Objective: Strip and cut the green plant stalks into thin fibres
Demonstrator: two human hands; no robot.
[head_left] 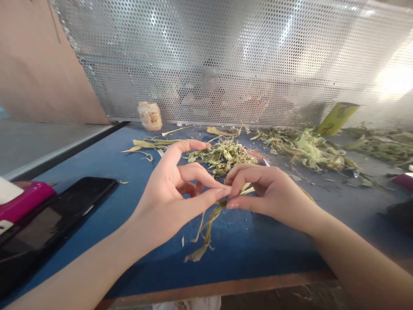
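Yellow-green strip (209, 230), pinched between two hands

Strip: one, limp and dry-looking, with a knotted or bunched part at the fingertips, centre of the frame. Long frayed ends hang to lower centre; shorter pale ends show beside the right fingers
Left hand (172, 193): centre left. Thumb and middle finger closed tip to tip, seemingly on the strip, though the contact itself is hidden; index finger raised and curved, clear of everything; the others curled
Right hand (272, 189): centre right. Thumb and forefinger gripping the strip, the fingertips close against those of the left; remaining fingers folded
Step in hand: fine fingertip work on the strip, by judgement; whether tying, parting or peeling cannot be told
Next move: would call for one pinch kept firm while the other shifts along the strip, with a light pull, since thin fibre may tear
Table (106, 148): blue, beneath all
Pile (224, 155): green scraps, just beyond the fingers
Heap (306, 150): larger, looser, upper right
Loose strips (143, 143): left of the pile
Jar (150, 117): upper left, before the mesh (193, 43)
Box (337, 118): green, tilted, upper right, at the heap
Phone (97, 189): black, lower left, near a pink object (37, 196)
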